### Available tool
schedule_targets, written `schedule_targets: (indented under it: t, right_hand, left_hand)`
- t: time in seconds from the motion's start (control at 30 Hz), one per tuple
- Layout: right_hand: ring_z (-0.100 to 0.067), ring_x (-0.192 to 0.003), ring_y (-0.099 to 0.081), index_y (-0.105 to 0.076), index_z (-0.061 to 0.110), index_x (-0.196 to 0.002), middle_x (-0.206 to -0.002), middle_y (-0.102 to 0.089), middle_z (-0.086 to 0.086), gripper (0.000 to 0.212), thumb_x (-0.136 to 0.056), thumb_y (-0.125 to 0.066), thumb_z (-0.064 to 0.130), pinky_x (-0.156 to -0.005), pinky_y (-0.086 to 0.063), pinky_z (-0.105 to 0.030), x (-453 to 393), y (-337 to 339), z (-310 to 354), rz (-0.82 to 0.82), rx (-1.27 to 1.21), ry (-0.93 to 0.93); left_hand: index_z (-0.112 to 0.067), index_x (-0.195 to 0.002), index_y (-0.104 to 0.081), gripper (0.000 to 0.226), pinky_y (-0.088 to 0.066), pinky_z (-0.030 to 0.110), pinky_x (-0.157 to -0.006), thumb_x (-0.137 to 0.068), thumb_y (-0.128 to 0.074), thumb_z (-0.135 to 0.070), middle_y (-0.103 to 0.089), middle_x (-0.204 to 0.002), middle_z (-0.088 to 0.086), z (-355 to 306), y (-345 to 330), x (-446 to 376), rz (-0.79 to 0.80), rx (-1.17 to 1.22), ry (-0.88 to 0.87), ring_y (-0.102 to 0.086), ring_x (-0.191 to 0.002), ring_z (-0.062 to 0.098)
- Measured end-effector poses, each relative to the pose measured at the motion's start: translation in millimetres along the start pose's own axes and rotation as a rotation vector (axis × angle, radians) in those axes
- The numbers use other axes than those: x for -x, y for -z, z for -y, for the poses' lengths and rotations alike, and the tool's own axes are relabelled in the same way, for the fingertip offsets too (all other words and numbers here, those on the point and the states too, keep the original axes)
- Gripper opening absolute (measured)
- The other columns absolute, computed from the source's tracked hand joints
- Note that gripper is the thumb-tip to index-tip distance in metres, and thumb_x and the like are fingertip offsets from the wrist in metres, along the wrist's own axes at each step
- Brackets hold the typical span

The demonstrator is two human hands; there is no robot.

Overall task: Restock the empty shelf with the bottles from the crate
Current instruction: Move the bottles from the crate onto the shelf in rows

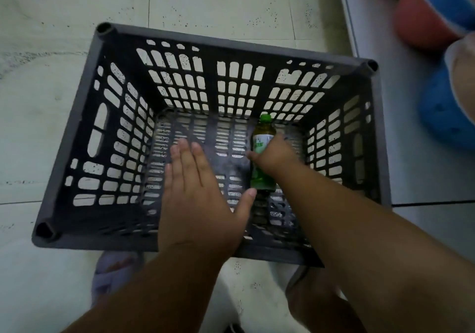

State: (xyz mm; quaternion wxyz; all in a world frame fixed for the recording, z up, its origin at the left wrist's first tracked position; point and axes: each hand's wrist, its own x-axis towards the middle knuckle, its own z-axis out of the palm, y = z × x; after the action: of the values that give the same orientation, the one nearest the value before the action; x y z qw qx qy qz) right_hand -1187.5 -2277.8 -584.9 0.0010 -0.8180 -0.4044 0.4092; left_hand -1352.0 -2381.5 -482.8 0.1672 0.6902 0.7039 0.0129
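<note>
Both forearms reached down into the grey crate [77, 137].
Right hand [276, 156] had its fingers wrapped around the green-capped bottle [262, 141] lying on the crate's bottom; left hand [198, 191] hovered flat, fingers spread.

Pale tiled floor [218, 3] with thin grout lines and scattered dark speckles, seen from above under dim, even light. At right, a white raised ledge [411, 178] runs alongside the tiles; at the upper right corner lie blurred red-and-blue rounded objects [431, 18] and a blue perforated object [447, 116], whose nature cannot be determined.
</note>
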Motion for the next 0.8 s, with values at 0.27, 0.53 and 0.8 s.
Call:
schedule_targets:
  t: [0.27,0.53,0.8]
  right_hand:
    - [-0.041,-0.121,-0.057,-0.023,0.015,-0.152,-0.134,-0.055,-0.018,0.091,-0.082,-0.081,0.019,-0.099,-0.051,-0.056,-41,-22,-4,-0.011,-0.118,-0.085]
    - [-0.037,-0.092,-0.073,-0.056,0.013,-0.117,-0.104,-0.073,-0.016,0.052,-0.072,-0.074,-0.005,-0.086,-0.059,-0.057,-10,6,-6,0.341,-0.624,0.055]
    - [-0.035,-0.1,-0.067,-0.056,0.013,-0.115,-0.103,-0.068,-0.015,0.034,-0.085,-0.066,0.001,-0.096,-0.053,-0.055,94,100,12,0.464,-0.996,0.259]
  left_hand:
    - [-0.003,-0.156,0.009,0.11,0.0,0.041,-0.121,-0.083,-0.017,-0.081,0.006,-0.165,0.02,2,-5,-2,0.005,-0.004,-0.008,0.008,-0.152,0.028]
    - [-0.005,-0.155,0.016,0.11,0.011,0.036,-0.118,-0.081,-0.013,-0.08,0.014,-0.165,0.017,-2,4,-4,0.052,0.01,-0.01,0.015,-0.152,0.025]
    - [-0.008,-0.153,0.025,0.115,0.009,0.037,-0.122,-0.075,-0.006,-0.087,0.027,-0.162,0.012,-4,26,7,0.156,0.023,-0.035,0.025,-0.149,0.022]
